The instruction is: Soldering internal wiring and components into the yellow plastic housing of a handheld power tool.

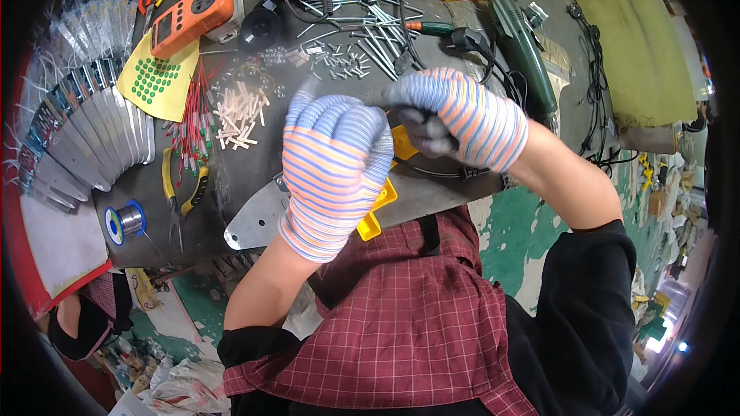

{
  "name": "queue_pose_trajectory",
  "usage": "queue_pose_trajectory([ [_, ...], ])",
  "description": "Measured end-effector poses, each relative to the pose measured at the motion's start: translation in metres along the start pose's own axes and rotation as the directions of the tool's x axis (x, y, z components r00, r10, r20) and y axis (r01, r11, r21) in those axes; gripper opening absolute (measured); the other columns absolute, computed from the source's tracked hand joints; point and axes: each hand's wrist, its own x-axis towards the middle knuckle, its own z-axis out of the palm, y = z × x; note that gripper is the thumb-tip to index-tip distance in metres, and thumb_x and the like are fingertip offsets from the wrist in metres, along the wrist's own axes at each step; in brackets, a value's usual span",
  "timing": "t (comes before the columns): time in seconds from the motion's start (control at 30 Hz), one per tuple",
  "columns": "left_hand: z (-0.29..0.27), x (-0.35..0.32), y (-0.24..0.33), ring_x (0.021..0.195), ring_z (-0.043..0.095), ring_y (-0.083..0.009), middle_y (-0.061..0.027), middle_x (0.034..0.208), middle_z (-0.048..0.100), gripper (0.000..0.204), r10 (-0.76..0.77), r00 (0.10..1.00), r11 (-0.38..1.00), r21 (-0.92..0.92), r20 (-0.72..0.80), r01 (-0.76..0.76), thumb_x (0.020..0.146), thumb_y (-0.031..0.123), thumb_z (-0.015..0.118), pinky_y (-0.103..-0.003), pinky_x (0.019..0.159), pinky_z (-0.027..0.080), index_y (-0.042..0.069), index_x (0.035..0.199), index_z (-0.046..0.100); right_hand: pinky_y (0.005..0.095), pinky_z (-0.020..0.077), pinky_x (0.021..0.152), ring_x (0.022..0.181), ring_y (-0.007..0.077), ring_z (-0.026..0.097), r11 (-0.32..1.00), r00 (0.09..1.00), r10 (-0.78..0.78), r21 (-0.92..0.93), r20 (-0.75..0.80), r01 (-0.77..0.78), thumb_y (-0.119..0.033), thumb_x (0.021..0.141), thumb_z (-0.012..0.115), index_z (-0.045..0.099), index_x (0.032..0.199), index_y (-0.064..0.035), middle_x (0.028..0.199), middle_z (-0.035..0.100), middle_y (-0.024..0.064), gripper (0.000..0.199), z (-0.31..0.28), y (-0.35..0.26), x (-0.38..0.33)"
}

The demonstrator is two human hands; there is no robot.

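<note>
Both hands wear striped knit gloves with greyish fingers. My left hand (331, 166) is over a flat grey metal plate (258, 217), its fingers curled in and one fingertip blurred. My right hand (466, 119) is close beside it on the right, fingers bent into a closed grip. Whatever the two hands pinch is hidden behind the fingers. Yellow plastic parts (370, 225) show below and between the hands, by the plate. A black cable (432, 173) with a connector runs out to the right under my right hand.
Cutting pliers (181, 192), a solder spool (127, 222), small white sleeves (240, 115) and red-wired parts (191, 127) lie left. An orange meter (191, 19) stands on a yellow dotted sheet (158, 77). Long screws (381, 35) and a green power tool (524, 54) lie beyond. Metal strips (92, 123) fan out far left.
</note>
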Motion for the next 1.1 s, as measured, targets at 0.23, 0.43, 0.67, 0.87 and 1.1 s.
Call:
queue_pose_trajectory([
  [0.23, -0.003, 0.001, 0.001, 0.079, 0.060, -0.0082, -0.0073, 0.084, 0.068, 0.010, -0.542, 0.741, 0.509, -0.546, 0.398, 0.666, 0.089, 0.008, 0.066, -0.026, 0.074, 0.050, -0.001, 0.093, 0.063, 0.0380, 0.0490, 0.060, 0.067, 0.0290, 0.062, 0.803, 0.852, -0.389, -0.582, -0.350, 0.128, -0.023, 0.089, 0.062, 0.065, 0.099, -0.0088, 0.075, 0.062, 0.0107, 0.017, 0.002, 0.009, -0.012],
  [0.43, -0.004, 0.002, 0.002, 0.080, 0.063, -0.0148, -0.0086, 0.082, 0.065, 0.011, -0.502, 0.795, 0.643, -0.469, 0.339, 0.606, 0.084, 0.007, 0.068, -0.033, 0.081, 0.051, 0.001, 0.091, 0.063, 0.0401, 0.0505, 0.064, 0.075, 0.0305, 0.063, 0.541, 0.889, -0.435, -0.831, -0.144, 0.129, -0.017, 0.079, 0.065, 0.062, 0.093, -0.0089, 0.085, 0.063, 0.0094, 0.017, 0.008, 0.009, -0.009],
  [0.67, 0.003, -0.001, -0.001, 0.078, 0.064, -0.0255, -0.0089, 0.081, 0.064, 0.011, 0.021, 1.000, 0.999, -0.027, 0.009, -0.021, 0.081, 0.002, 0.068, -0.043, 0.089, 0.050, 0.004, 0.090, 0.063, 0.0398, 0.0479, 0.056, 0.060, 0.0296, 0.059, 0.665, 0.824, -0.556, -0.654, -0.111, 0.361, -0.014, 0.083, 0.060, 0.060, 0.092, -0.0055, 0.069, 0.056, 0.0105, 0.012, 0.003, 0.023, -0.004],
  [0.87, -0.005, -0.001, 0.002, 0.077, 0.067, -0.0180, -0.0119, 0.081, 0.067, 0.012, -0.499, 0.796, 0.594, -0.533, 0.344, 0.603, 0.088, 0.009, 0.068, -0.027, 0.071, 0.052, -0.001, 0.094, 0.063, 0.0407, 0.0518, 0.064, 0.072, 0.0326, 0.065, 0.622, 0.816, -0.526, -0.762, -0.239, 0.178, -0.021, 0.085, 0.064, 0.064, 0.103, -0.0060, 0.083, 0.065, 0.0116, 0.023, 0.003, 0.001, -0.011],
  [1.1, -0.003, 0.002, 0.003, 0.081, 0.064, -0.0266, -0.0129, 0.087, 0.064, 0.012, 0.079, 0.997, 0.994, 0.078, 0.019, -0.080, 0.081, 0.003, 0.069, -0.039, 0.090, 0.051, 0.003, 0.092, 0.063, 0.0419, 0.0495, 0.066, 0.073, 0.0366, 0.061, 0.864, 0.945, -0.130, -0.502, -0.300, -0.040, -0.018, 0.075, 0.065, 0.062, 0.092, -0.0094, 0.079, 0.061, 0.0123, 0.020, 0.020, 0.003, -0.011],
])
